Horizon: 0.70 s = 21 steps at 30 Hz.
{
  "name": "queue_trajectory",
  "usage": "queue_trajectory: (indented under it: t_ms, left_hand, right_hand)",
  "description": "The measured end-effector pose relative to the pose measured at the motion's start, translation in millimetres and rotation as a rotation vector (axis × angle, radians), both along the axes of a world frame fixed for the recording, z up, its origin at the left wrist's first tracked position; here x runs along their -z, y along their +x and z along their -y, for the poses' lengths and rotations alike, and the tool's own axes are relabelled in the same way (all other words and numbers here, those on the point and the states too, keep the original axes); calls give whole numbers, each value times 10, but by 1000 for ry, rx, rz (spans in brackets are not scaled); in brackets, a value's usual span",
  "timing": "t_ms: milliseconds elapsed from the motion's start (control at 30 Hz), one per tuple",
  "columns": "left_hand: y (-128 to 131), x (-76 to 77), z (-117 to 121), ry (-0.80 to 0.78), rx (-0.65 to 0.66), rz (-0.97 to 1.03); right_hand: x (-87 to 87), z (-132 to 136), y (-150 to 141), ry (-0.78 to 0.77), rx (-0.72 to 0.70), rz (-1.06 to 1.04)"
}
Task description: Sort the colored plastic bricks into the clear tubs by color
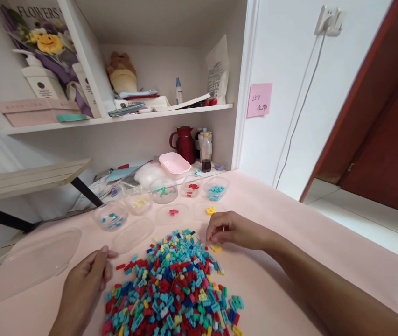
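A large heap of small plastic building bricks (pixel 181 284), mixed red, light blue, green, yellow, white and dark blue, lies on the pink tabletop. At its right edge my right hand (pixel 233 231) is closed in a pinch, with a small red building brick (pixel 210 239) showing at the fingertips. Just below those fingers lie a few yellow bricks (pixel 215 248). My left hand (pixel 88 282) rests left of the heap, its fingers curled and thumb against the index finger; nothing shows in it. Behind, clear tubs hold light blue bricks (pixel 216 191), red bricks (pixel 193 187) and green bricks (pixel 164 192).
More clear containers hold blue bricks (pixel 113 220), pale yellow bricks (pixel 139 203), pink bricks (pixel 173 212) and yellow bricks (pixel 210 210). A large clear lid (pixel 41 256) lies at the left. A pink basin (pixel 175 163), red jug (pixel 185 144) and bottle (pixel 205 151) stand behind.
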<state>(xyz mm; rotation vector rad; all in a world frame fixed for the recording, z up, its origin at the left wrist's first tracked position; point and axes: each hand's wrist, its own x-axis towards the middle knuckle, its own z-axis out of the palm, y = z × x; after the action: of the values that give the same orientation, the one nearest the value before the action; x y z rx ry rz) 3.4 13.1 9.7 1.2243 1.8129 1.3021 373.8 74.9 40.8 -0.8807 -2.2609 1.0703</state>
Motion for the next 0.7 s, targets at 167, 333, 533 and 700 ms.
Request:
queue_trajectory:
  t_ms: [167,333,533,700]
  left_hand:
    - [14,-27,17,-1,7,-13]
    - [3,-20,29,1,10,-10]
    - [43,-45,21,-3,5,-12]
    - [35,-21,18,-8,6,5]
  right_hand:
    - [1,-10,-19,73,153,48]
    - [59,-25,-47,-7,136,190]
    - [86,-26,15,-87,65,181]
    - [161,-27,-62,-115,134,107]
